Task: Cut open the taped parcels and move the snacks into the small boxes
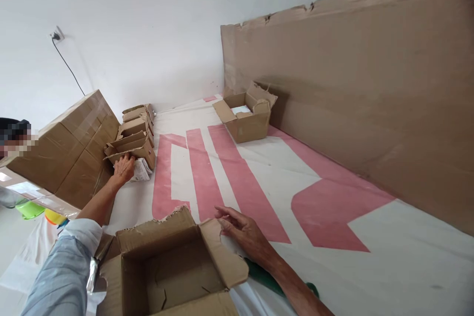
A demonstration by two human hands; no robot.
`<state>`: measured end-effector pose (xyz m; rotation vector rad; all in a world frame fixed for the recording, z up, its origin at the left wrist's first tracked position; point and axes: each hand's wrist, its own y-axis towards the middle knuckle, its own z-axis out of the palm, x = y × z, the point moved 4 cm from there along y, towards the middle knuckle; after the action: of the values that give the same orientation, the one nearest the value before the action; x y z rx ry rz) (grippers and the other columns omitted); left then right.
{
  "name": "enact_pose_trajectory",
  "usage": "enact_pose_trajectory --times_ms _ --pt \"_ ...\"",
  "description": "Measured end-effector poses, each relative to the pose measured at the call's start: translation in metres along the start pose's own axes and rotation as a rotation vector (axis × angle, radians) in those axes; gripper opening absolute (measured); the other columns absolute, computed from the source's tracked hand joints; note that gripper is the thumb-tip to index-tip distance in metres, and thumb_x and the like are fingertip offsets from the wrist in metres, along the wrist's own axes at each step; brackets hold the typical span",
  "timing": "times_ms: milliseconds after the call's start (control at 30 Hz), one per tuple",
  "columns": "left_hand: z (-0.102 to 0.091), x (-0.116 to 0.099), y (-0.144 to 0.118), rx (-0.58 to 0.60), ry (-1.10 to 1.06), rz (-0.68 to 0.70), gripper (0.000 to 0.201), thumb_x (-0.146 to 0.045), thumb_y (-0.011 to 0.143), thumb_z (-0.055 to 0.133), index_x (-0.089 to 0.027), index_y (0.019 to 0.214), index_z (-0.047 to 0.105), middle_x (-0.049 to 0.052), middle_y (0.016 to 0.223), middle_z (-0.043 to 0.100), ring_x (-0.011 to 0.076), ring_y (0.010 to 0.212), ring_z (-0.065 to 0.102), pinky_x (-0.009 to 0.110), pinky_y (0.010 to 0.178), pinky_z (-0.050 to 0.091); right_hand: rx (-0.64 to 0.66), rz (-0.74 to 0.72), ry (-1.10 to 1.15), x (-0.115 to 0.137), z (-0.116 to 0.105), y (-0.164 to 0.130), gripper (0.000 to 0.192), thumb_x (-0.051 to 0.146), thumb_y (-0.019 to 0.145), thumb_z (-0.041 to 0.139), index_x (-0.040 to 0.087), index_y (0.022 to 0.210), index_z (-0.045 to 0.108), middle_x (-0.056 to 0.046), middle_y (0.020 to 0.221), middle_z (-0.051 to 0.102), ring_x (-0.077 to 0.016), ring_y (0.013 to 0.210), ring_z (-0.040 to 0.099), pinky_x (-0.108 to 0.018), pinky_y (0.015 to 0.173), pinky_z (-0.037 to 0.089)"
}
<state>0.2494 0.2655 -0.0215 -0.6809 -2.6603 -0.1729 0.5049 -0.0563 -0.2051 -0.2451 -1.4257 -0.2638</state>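
My left hand [123, 169] reaches out to a row of small open cardboard boxes [132, 144] and rests on the nearest one, fingers curled over its flap. A small white packet [141, 171] lies under that box by the hand. My right hand [242, 231] lies flat on the white and pink sheet [237, 177], fingers spread, touching the right flap of an empty open cardboard box [174, 271] just in front of me.
A large taped carton [70, 148] stands at the left. Another open box [247, 117] with something white inside sits farther back. A tall cardboard sheet [351, 89] leans along the right. A person sits at the left edge. A green object [264, 276] lies under my right forearm.
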Motion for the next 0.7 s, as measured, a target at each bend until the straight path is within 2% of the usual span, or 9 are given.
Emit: enact_pose_trajectory --times_ms 100,233,300,400,533,700 --pt "0.005 -0.001 -0.009 -0.01 0.014 0.023 0.058 -0.02 0.092 0.064 -0.027 0.149 0.051 0.017 0.148 0.055 0.0366 0.132 0.056 0.052 0.107 0.048 -0.006 -0.009 0.008 0.002 0.001 0.0 0.068 0.07 0.082 0.074 0.019 0.125 0.078 -0.013 0.11 0.075 -0.0238 0.089 0.069 -0.036 0.075 0.062" --pt "0.015 -0.005 -0.016 -0.055 0.036 0.025 0.088 -0.023 0.082 0.08 -0.029 0.159 0.037 0.019 0.157 0.049 0.0412 0.14 0.049 0.057 0.11 0.045 -0.039 -0.033 0.011 0.008 0.002 -0.002 0.067 0.072 0.084 0.071 0.019 0.125 0.078 -0.013 0.111 0.076 -0.0214 0.081 0.069 -0.037 0.073 0.063" --pt "0.021 -0.01 -0.014 -0.087 0.046 0.016 0.085 -0.02 0.082 0.079 -0.025 0.157 0.04 0.021 0.156 0.049 0.0422 0.14 0.048 0.059 0.11 0.045 -0.043 -0.036 0.01 0.009 0.002 -0.002 0.067 0.071 0.084 0.071 0.019 0.125 0.077 -0.012 0.11 0.077 -0.0208 0.079 0.069 -0.037 0.072 0.063" --pt "0.025 -0.015 -0.004 -0.135 0.05 -0.018 0.068 -0.014 0.085 0.072 -0.019 0.149 0.049 0.024 0.151 0.052 0.0424 0.138 0.05 0.057 0.106 0.049 -0.034 -0.031 0.004 0.008 0.001 -0.001 0.066 0.07 0.083 0.073 0.019 0.125 0.077 -0.012 0.108 0.076 -0.0217 0.081 0.07 -0.037 0.073 0.064" --pt "0.025 -0.017 0.012 -0.176 0.042 -0.079 0.052 -0.012 0.089 0.065 -0.016 0.139 0.055 0.024 0.147 0.052 0.0414 0.132 0.053 0.054 0.098 0.055 -0.029 -0.025 -0.004 0.006 0.0 0.001 0.065 0.067 0.084 0.073 0.019 0.127 0.076 -0.012 0.108 0.075 -0.022 0.083 0.07 -0.038 0.075 0.064" --pt "0.023 -0.016 0.011 -0.163 0.019 -0.075 0.052 -0.01 0.092 0.058 -0.016 0.143 0.052 0.023 0.145 0.052 0.0381 0.129 0.055 0.048 0.095 0.058 -0.036 -0.056 -0.044 0.006 0.001 0.001 0.059 0.063 0.086 0.07 0.019 0.126 0.077 -0.011 0.106 0.075 -0.0227 0.087 0.07 -0.036 0.077 0.062"
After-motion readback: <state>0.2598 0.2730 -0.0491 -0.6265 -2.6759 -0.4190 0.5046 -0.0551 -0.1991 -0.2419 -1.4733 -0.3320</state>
